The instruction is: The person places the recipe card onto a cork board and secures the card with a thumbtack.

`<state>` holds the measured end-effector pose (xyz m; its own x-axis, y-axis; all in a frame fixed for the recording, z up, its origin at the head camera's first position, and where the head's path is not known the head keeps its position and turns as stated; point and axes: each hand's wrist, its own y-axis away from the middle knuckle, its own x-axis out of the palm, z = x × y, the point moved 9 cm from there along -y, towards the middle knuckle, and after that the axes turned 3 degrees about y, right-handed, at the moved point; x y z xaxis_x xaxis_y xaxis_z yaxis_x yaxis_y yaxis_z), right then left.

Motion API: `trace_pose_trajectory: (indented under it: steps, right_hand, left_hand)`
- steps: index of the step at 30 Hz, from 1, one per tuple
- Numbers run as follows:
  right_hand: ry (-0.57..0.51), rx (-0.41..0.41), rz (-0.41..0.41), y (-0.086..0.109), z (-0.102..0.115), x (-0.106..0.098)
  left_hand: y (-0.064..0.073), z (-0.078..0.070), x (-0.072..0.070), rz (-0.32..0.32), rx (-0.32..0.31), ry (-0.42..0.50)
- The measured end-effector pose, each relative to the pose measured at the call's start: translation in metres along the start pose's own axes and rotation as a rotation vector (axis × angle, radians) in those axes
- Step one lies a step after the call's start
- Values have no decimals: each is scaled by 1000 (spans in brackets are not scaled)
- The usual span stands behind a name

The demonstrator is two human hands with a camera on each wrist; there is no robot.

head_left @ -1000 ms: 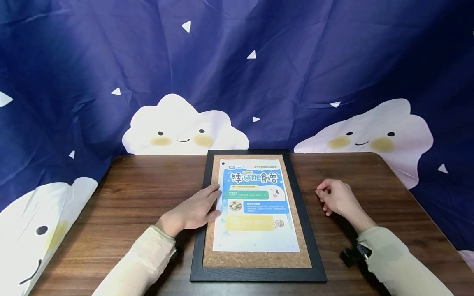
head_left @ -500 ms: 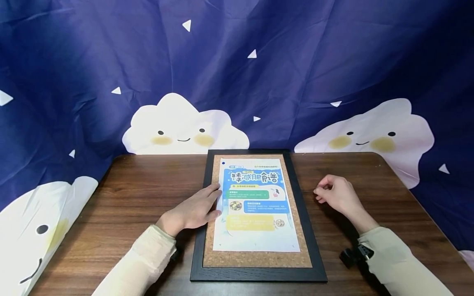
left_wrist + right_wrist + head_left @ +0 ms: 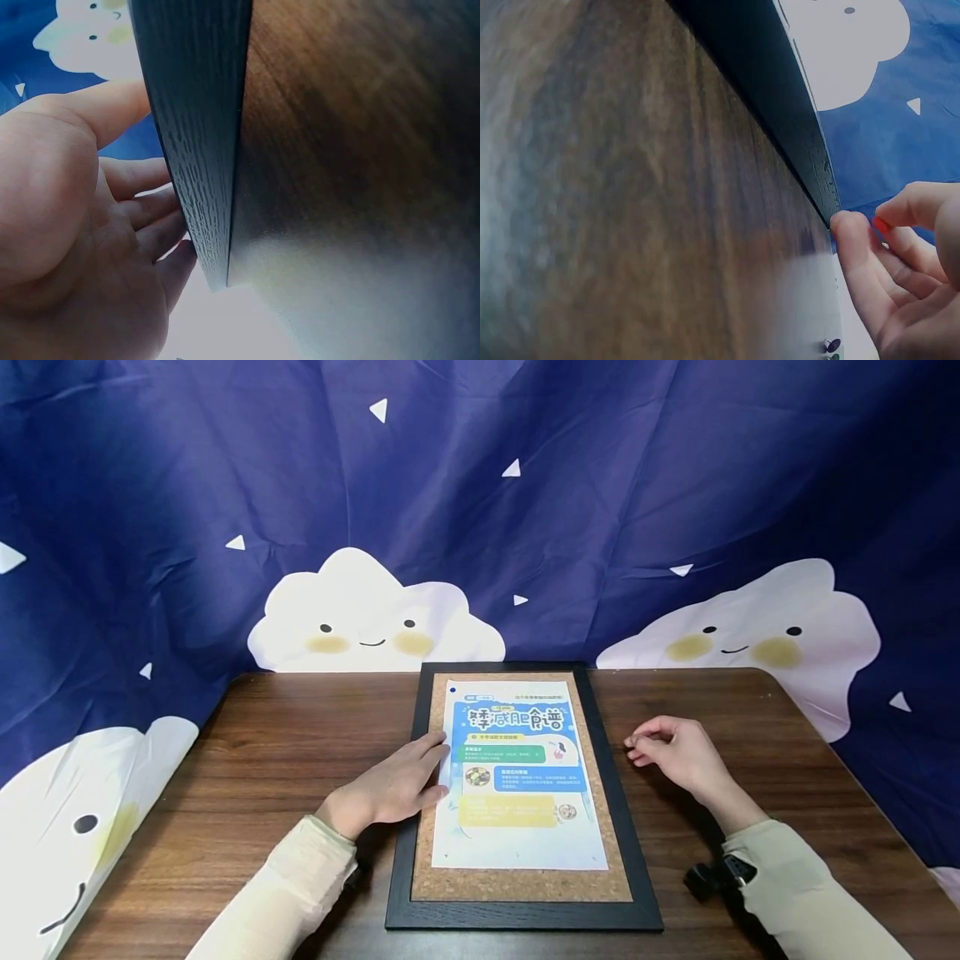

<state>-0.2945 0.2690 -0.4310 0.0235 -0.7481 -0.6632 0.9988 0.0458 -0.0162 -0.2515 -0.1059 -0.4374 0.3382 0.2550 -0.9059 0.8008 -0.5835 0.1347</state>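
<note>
In front of you stretches the bench (image 3: 277,735), brown and wood-grained, its grain running from your 9 to your 3 o'clock, its far corners rounded at 11 and 1. Flat on it, at your 12 o'clock, lies a cork board (image 3: 517,887) in a black frame (image 3: 525,917), reaching the far edge.

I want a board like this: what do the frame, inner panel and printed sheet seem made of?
Frame: probably wood or imitation, matt black, with grainy ridges. Inner panel: apparently cork, dull, given its speckled tan surface. Printed sheet: likely paper, smooth, being thin and flat.
</note>
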Motion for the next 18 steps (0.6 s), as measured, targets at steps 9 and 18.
trace_pose_trajectory:
  steps: [9, 18]
  right_hand:
    - [-98, -31, 18, 0, 0, 7]
    - [-188, 12, -16, -5, -4, 1]
  left_hand:
    - [3, 0, 3, 10, -6, 12]
    - [-1, 1, 1, 2, 5, -1]
